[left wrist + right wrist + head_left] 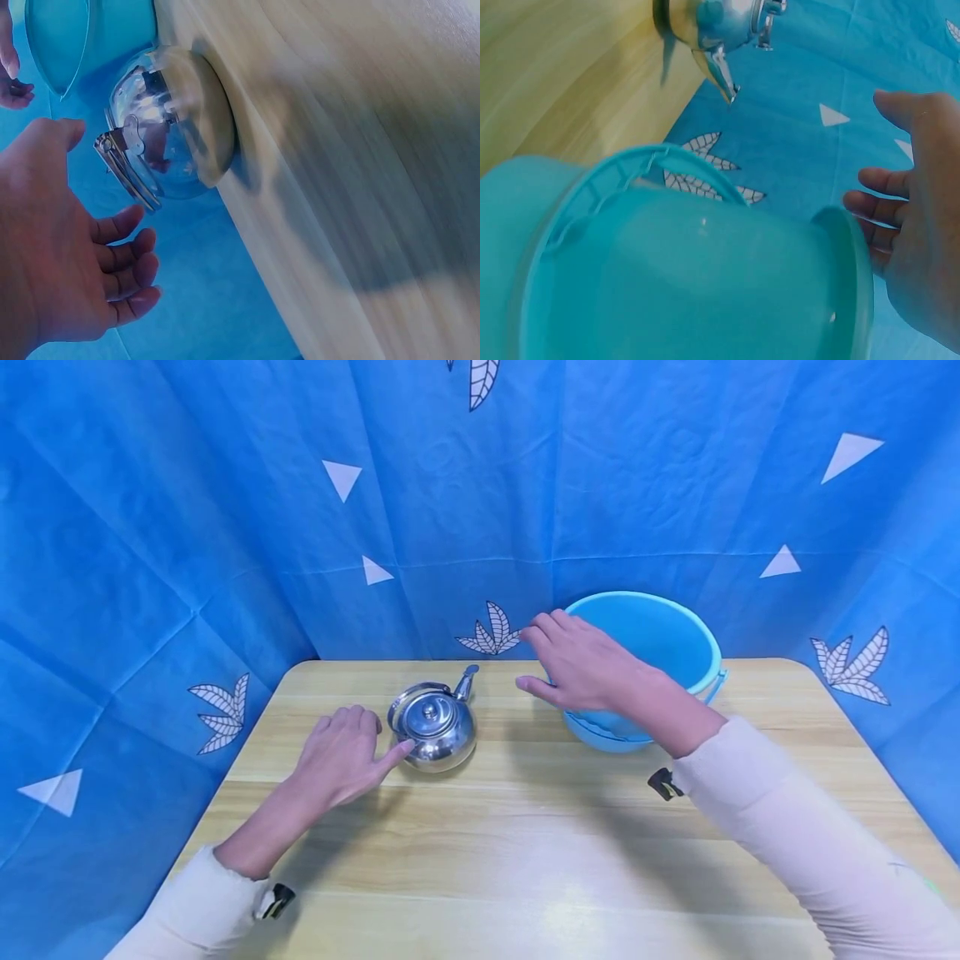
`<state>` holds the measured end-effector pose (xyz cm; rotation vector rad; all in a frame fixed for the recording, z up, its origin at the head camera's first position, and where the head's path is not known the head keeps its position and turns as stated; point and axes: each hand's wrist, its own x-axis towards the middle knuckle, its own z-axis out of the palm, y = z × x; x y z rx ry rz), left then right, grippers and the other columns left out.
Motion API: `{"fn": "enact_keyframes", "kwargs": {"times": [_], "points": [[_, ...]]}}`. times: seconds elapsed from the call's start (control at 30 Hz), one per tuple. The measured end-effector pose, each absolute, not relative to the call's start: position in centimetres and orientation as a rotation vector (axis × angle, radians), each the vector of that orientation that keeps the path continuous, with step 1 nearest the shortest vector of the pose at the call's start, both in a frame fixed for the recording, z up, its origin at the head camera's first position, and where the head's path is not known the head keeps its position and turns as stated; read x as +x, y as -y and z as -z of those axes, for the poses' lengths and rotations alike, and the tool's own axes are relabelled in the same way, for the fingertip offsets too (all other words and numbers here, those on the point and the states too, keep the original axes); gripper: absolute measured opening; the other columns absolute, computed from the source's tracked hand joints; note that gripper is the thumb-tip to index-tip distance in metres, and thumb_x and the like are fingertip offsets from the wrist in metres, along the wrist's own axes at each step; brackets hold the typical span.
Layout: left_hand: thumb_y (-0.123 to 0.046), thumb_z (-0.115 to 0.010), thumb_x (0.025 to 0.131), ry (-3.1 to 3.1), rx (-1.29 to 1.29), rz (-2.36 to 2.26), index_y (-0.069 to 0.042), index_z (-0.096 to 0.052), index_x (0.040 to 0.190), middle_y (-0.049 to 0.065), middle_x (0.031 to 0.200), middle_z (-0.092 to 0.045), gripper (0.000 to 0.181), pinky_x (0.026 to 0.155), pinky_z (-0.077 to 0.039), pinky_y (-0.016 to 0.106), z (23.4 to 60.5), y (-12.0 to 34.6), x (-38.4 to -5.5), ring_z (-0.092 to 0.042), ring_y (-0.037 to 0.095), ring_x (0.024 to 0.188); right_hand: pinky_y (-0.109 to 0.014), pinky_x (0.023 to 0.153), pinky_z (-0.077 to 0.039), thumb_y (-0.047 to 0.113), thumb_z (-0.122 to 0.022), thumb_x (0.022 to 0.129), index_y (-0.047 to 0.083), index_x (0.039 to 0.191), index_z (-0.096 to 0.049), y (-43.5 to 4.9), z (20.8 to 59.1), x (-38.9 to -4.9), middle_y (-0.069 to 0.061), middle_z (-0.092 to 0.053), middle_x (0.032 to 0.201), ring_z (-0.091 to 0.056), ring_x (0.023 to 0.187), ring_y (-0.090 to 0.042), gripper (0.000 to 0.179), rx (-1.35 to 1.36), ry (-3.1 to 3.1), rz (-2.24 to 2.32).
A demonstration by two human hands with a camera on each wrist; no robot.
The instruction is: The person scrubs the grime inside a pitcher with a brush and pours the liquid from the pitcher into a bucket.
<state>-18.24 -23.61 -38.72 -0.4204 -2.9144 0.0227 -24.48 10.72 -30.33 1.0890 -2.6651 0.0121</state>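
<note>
Held left grip [341, 760] loosely curled, thumb apart, empty | held right grip [585, 664] likewise by light-blue bucket [663, 631], contact unclear | had stainless-steel kettle [446, 747] on desk [480, 860], just right of left grip, the nearer hand, spout [465, 683] angled away rightward

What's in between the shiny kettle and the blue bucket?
In the head view, only bare table, partly shadowed, lies between the kettle and the bucket. Part of the right hand shows over the bucket end of that gap.
</note>
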Motion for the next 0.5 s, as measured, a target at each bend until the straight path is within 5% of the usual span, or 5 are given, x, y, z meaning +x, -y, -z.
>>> {"fn": "enact_keyframes", "kwargs": {"times": [0.5], "points": [[-0.069,-0.026,0.079,2.912,-0.421,-0.019,-0.004,-0.049,0.083,0.005,0.074,-0.042,0.069,0.058,-0.03,0.033,39.1,22.7,-18.1,-0.039,0.021,0.066,-0.034,0.082,-0.037,0.054,-0.033,0.086,0.004,0.118,-0.045,-6.5,32.1,-25.8,-0.007,-0.045,0.105,-0.039,0.096,-0.022,0.06,1.224,2.622,0.063]]}}
